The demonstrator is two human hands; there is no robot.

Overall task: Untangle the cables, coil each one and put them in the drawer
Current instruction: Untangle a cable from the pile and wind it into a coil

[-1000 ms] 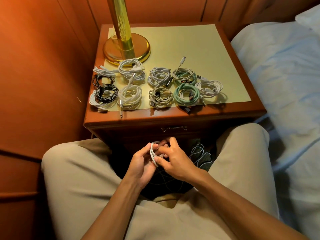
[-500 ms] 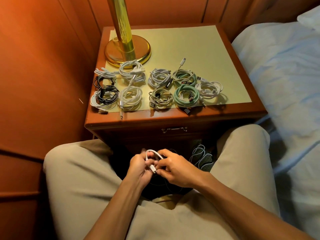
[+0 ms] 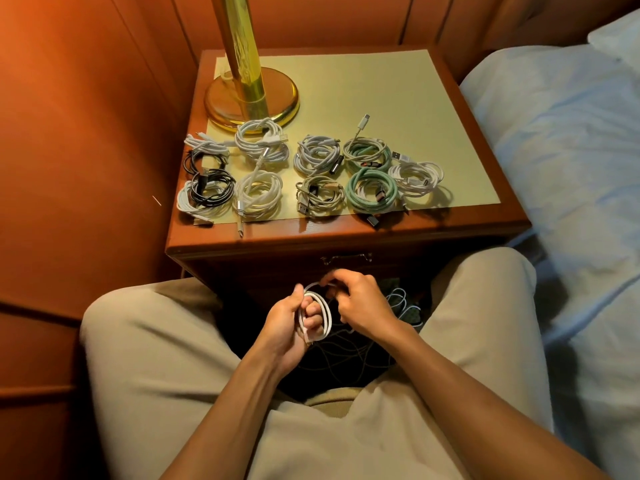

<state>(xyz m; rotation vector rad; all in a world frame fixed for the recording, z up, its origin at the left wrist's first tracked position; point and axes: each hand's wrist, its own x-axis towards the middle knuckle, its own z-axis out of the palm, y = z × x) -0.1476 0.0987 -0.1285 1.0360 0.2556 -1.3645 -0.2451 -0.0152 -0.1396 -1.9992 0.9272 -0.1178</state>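
Note:
A white cable (image 3: 325, 311) forms a small loop between my knees, below the nightstand. My left hand (image 3: 287, 323) grips the loop with fingers curled through it. My right hand (image 3: 360, 303) pinches the cable's upper strand close to the loop. Thin loose cable strands (image 3: 346, 362) hang tangled in the dark gap under my hands. Several coiled cables (image 3: 311, 171), white, black, beige and green, lie in two rows on the nightstand top (image 3: 415, 109). The drawer, with its brass handle (image 3: 346, 258), is closed.
A brass lamp base (image 3: 252, 98) stands at the back left of the nightstand. More loose white cable (image 3: 401, 303) lies by my right knee. A bed with pale sheets (image 3: 561, 161) is on the right, wooden wall panels on the left.
The white loop has grown larger around my left fingers. My right hand has lifted to the top of the loop, drawing the strand round.

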